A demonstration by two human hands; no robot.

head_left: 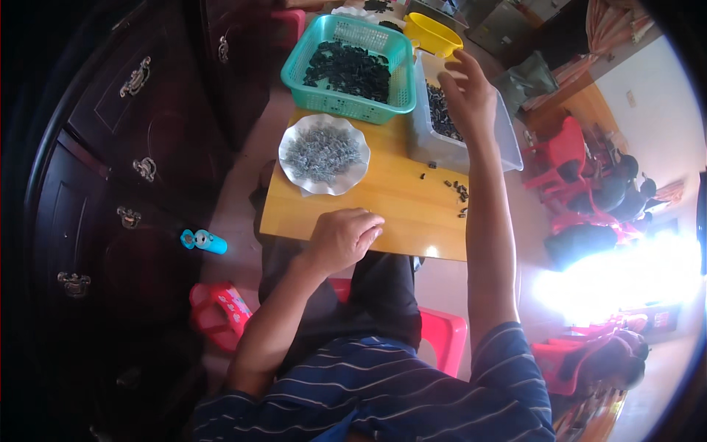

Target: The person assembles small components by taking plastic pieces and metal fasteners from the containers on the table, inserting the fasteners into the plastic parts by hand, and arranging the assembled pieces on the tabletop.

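Note:
My left hand (pixel 343 237) is closed at the table's front edge, thumb against curled fingers; whatever it may hold is hidden. My right hand (pixel 473 96) is raised over a translucent plastic bin (pixel 479 156), its fingers apart and nothing visible in them. Small dark parts (pixel 440 114) lie in that bin. Left of it stands a green perforated basket (pixel 353 109) with many flat black pieces (pixel 347 70). A white wavy-rimmed plate (pixel 345 184) nearer to me carries a heap of small clear-grey pieces (pixel 322 152). Several loose dark parts (pixel 460 189) lie near the table's right side.
The wooden table (pixel 353 221) ends just before my lap. A yellow basin (pixel 434 33) sits beyond the bin. Dark drawers (pixel 110 155) line the left. On the floor are a blue bottle (pixel 210 241) and a red plastic item (pixel 221 313). Red chairs (pixel 563 155) stand at right.

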